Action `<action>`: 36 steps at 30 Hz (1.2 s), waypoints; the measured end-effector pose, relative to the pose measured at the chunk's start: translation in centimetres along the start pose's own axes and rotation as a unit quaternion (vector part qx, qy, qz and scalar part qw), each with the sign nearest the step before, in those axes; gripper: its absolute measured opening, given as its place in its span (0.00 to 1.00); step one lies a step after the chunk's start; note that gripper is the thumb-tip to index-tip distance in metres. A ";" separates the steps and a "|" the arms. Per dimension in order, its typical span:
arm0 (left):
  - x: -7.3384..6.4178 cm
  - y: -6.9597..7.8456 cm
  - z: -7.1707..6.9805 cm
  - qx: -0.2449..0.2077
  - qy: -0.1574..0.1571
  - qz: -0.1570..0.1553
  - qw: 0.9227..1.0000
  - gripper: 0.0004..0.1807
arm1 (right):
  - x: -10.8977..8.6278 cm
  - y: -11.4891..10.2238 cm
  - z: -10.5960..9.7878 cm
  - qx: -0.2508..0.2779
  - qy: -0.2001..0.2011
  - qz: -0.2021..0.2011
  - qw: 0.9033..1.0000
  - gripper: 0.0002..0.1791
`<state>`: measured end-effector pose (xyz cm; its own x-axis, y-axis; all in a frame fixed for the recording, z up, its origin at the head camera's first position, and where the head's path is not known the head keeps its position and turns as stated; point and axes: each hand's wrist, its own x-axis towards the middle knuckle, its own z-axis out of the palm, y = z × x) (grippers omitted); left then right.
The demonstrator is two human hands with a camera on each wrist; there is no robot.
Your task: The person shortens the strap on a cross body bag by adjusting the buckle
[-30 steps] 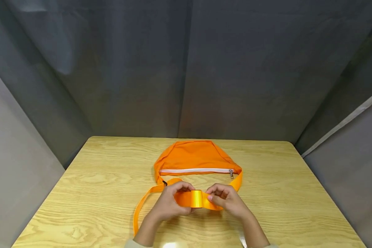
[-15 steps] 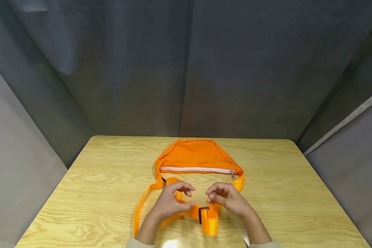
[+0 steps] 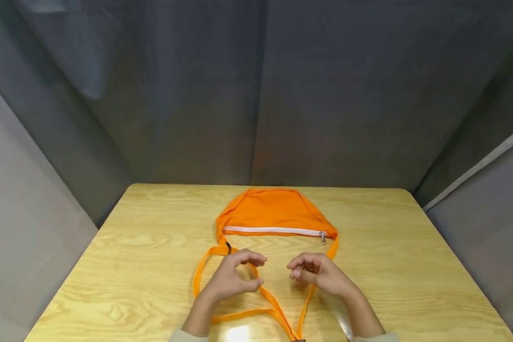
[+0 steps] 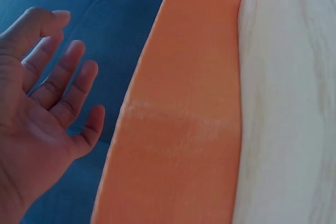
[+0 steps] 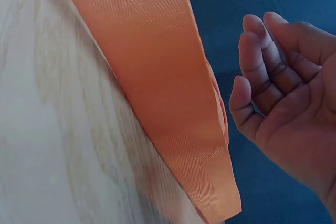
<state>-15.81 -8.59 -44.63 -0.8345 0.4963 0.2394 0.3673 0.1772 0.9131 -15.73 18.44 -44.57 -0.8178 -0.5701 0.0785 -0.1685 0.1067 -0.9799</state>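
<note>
An orange waist bag [image 3: 278, 209] lies at the back middle of the table, its white zipper [image 3: 273, 231] drawn across the near side. From both ends its orange strap [image 3: 306, 304] runs forward, and a black buckle [image 3: 298, 340] shows at the bottom edge of the head view. My left hand [image 3: 232, 278] hovers over the left part of the strap, fingers bent loosely around nothing. Facing it, my right hand [image 3: 320, 273] is held above the right part, also holding nothing. Both wrist views show the strap [image 4: 178, 103] beside a relaxed hand [image 5: 294, 87].
The wooden table [image 3: 389, 251] has bare wood on both sides of the bag. A second black slider [image 3: 228, 247] sits on the strap near the bag's left end. Dark grey curtains [image 3: 196, 95] hang behind, with pale panels [image 3: 21, 213] at the sides.
The folded, rolled strap that both hands held has been let go. It dropped and unrolled toward the near edge, while the hands stayed nearly in place.
</note>
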 end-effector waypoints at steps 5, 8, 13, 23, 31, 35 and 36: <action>-0.3 -0.6 0.2 0.000 -0.009 0.009 1.000 0.23 | -0.5 0.1 0.1 0.003 -0.008 -0.002 1.000 0.11; -0.2 -0.6 0.2 0.000 -0.009 0.021 1.000 0.23 | -0.7 0.0 -0.1 0.009 -0.008 -0.009 1.000 0.11; -0.4 -0.6 0.2 0.000 -0.014 0.018 1.000 0.22 | -1.1 0.0 -0.2 0.027 -0.022 -0.017 0.999 0.10; -0.7 0.3 0.6 -0.014 -0.026 -0.005 1.000 0.22 | -1.6 -0.3 0.0 0.023 -0.036 -0.029 0.999 0.13; -1.4 0.8 2.0 -0.017 -0.092 -0.017 0.995 0.21 | -3.0 -0.4 0.1 -0.008 -0.084 -0.030 0.996 0.13; -1.2 0.2 2.8 -0.007 -0.129 -0.005 0.992 0.21 | -3.4 -0.1 0.3 0.007 -0.098 0.003 0.995 0.14; -1.2 0.0 3.0 -0.003 -0.139 -0.005 0.990 0.22 | -3.5 0.0 0.4 0.018 -0.102 0.015 0.995 0.14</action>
<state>-13.62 -6.62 -45.92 -0.6924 0.7094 0.1319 0.3567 0.1777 0.9172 -12.63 20.09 -44.92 -0.6933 -0.7205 0.0144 -0.1232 0.0988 -0.9874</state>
